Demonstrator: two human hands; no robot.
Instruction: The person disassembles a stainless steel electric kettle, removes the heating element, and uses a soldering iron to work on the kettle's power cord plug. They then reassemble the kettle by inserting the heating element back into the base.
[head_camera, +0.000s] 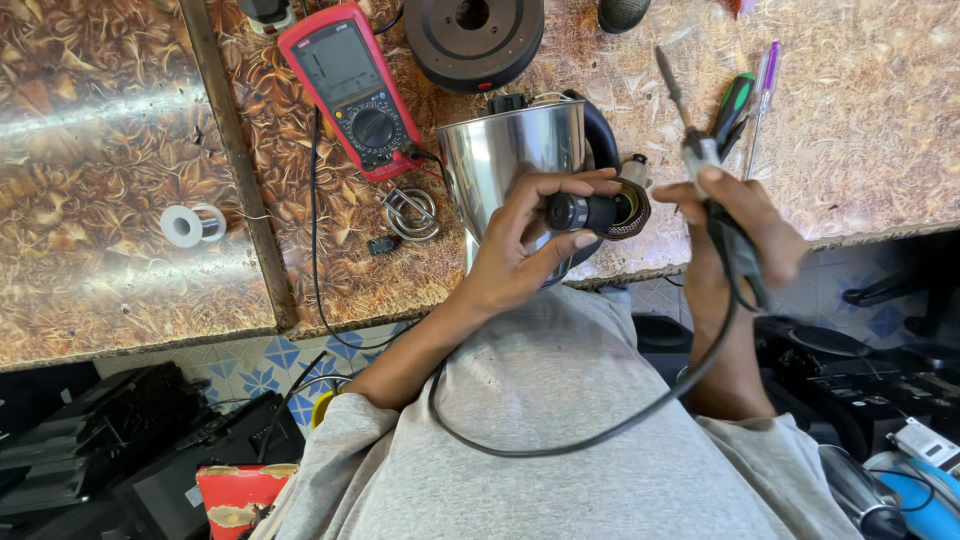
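While a steel kettle (515, 150) stands at the worktop's (860, 150) front edge, its black handle is gripped by the left hand (525, 245), fingers curled closed around it. A soldering iron (700, 150) (tip pointing away, cord looping down) is clasped in the right hand (735, 235). A red multimeter (350, 85) and a solder spool (190, 225) are seen to the left.

A small repair workshop: a red handheld multimeter with black leads (352, 88) and a white spool of solder wire (190, 224) lie on a worn brown patterned workbench (120, 150), with dark dismantled appliances (110, 450) stacked beneath
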